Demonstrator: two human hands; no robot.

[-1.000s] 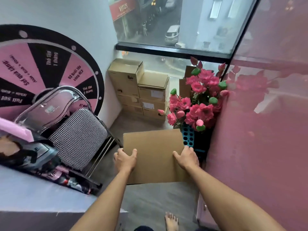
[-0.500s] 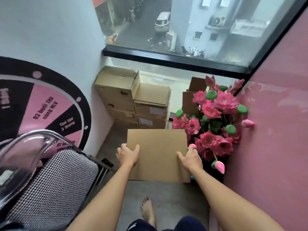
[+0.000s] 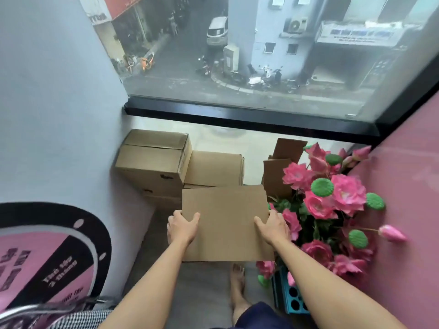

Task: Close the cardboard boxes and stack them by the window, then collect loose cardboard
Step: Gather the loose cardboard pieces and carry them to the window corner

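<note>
I carry a closed brown cardboard box (image 3: 225, 222) in front of me, above the floor. My left hand (image 3: 181, 227) grips its left side and my right hand (image 3: 273, 226) grips its right side. Ahead, under the window (image 3: 249, 55), stand two stacks of closed boxes: a taller stack (image 3: 154, 160) against the left wall and a lower stack (image 3: 215, 167) beside it. Loose cardboard pieces (image 3: 280, 167) stand upright at the right, partly hidden by flowers.
A bunch of pink artificial flowers (image 3: 332, 198) in a blue crate (image 3: 291, 298) crowds the right side beside the pink wall (image 3: 408, 186). A pink-and-black prize wheel (image 3: 47, 257) leans on the left wall. A chair's edge (image 3: 59, 314) shows at bottom left. My bare foot (image 3: 237, 286) is on the grey floor.
I have walked toward the window with the box in both hands. The stacks and flowers are closer and the chair has slid out to the bottom left.
</note>
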